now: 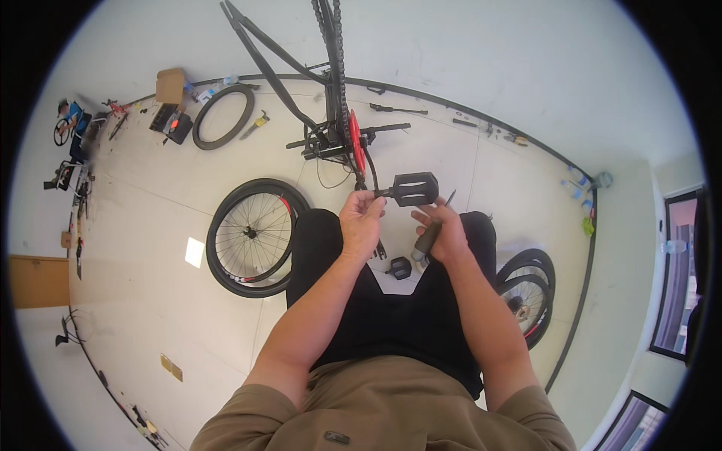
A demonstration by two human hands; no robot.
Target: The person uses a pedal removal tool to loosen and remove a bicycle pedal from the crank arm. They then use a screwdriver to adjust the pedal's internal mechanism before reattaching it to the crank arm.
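Black and rigid, the pedal (415,189) should feel light and tough, best held by its axle (385,193). It lies between your hands, beside the crank's (371,167) lower end. Your left grip (359,225) pinches the axle end, thumb inward; your right grip (450,234) curls round a tool (427,239), tip upward. Both forearms reach forward over your thighs.

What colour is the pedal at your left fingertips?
The pedal is black, best seen in the head view.
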